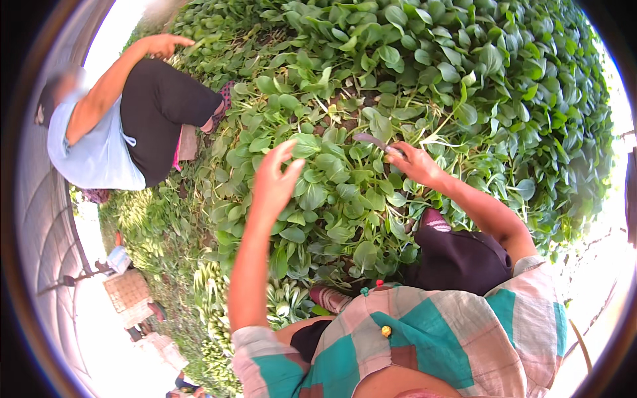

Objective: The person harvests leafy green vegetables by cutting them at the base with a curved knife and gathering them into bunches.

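My right hand (417,163) is closed around the handle of a small sickle (372,140). Its curved blade points left, just over the leaves. My left hand (276,174) is raised above the plants with thumb and fingers apart, and nothing shows in it. Close to its fingertips are the broad leaves of a leafy green that looks like bok choy (313,191). Some pale cut stalks (438,139) lie beside my right hand. Behind my left forearm, harvested heads (286,298) lie with their white-green stem ends showing.
Another person (149,119) sits low at the left, one arm stretched over the plants. Dense standing greens (473,64) fill the upper right. Rows of cut heads (214,318) run along the lower left. Woven crates (127,293) stand at the left edge. My shoe (331,298) is among the plants.
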A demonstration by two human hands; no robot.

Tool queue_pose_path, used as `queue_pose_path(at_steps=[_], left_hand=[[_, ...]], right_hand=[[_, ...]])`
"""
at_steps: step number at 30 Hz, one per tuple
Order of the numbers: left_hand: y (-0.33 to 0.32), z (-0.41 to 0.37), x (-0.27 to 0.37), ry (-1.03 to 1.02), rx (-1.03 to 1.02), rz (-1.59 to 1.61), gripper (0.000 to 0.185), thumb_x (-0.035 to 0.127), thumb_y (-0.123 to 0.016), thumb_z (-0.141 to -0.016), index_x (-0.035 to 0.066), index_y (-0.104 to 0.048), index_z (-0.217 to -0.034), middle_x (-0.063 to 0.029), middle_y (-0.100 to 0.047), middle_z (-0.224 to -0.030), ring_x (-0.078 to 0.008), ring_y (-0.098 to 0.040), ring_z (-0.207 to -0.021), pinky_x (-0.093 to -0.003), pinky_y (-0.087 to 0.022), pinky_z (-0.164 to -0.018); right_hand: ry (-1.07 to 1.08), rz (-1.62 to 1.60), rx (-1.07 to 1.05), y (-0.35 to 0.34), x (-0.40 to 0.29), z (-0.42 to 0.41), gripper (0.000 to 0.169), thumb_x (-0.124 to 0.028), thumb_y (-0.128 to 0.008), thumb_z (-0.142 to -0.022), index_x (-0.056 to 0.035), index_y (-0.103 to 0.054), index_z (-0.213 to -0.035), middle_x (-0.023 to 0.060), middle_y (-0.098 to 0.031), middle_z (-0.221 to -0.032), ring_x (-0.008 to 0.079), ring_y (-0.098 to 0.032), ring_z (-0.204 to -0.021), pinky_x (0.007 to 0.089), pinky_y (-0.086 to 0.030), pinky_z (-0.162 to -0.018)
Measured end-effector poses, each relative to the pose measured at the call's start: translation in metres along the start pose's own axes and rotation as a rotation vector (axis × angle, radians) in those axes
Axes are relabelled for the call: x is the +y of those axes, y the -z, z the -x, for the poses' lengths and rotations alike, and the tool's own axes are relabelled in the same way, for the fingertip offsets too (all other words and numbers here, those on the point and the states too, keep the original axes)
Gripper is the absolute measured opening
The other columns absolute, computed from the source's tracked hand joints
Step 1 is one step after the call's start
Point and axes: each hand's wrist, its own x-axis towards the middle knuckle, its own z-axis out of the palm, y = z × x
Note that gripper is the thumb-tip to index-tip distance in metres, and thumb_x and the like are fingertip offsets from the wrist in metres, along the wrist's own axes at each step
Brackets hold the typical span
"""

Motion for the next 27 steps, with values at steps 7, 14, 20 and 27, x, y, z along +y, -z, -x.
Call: queue_pose_path(at_steps=[7, 14, 20, 27], left_hand=[[-0.132, -0.009, -0.013, -0.226, -0.454, -0.817, 0.025, 0.021, -0.067, -0.076, 0.008, -0.062, -0.096, -0.0091, -0.06, -0.094, -0.0278, -0.056, -0.095, -0.0406, -0.038, -0.086], [-0.134, 0.052, -0.058, -0.377, -0.114, -0.668, 0.018, 0.013, -0.059, -0.08, 0.008, -0.063, -0.097, -0.0062, -0.06, -0.099, -0.025, -0.055, -0.096, -0.0395, -0.038, -0.092], [-0.13, 0.044, -0.049, -0.183, -0.049, -0.574, 0.02, 0.023, -0.063, -0.081, 0.01, -0.065, -0.097, -0.0057, -0.061, -0.101, -0.0255, -0.056, -0.095, -0.0394, -0.039, -0.088], [-0.152, 0.032, -0.041, -0.152, -0.114, -0.762, 0.018, 0.026, -0.07, -0.075, 0.013, -0.068, -0.086, -0.0019, -0.062, -0.092, -0.0218, -0.052, -0.092, -0.0369, -0.034, -0.089]], right_hand=[[0.132, -0.043, -0.052, -0.007, 0.03, 0.02, 0.045, -0.034, -0.053, -0.091, -0.0043, -0.046, -0.123, 0.0182, -0.062, -0.075, 0.034, -0.061, -0.071, 0.0421, -0.046, -0.065], [0.301, 0.233, -0.021, -0.025, 0.058, 0.022, 0.035, -0.032, -0.053, -0.09, -0.0112, -0.053, -0.118, 0.0162, -0.065, -0.082, 0.0355, -0.063, -0.068, 0.045, -0.051, -0.059], [0.447, 0.277, -0.042, -0.031, 0.056, 0.0, 0.036, -0.031, -0.054, -0.09, -0.0152, -0.053, -0.122, 0.0136, -0.063, -0.085, 0.0345, -0.063, -0.07, 0.0424, -0.052, -0.06], [0.422, 0.426, -0.232, -0.038, 0.052, -0.02, 0.037, -0.03, -0.05, -0.092, -0.0159, -0.051, -0.126, 0.0152, -0.063, -0.085, 0.0344, -0.063, -0.072, 0.0439, -0.052, -0.064]])
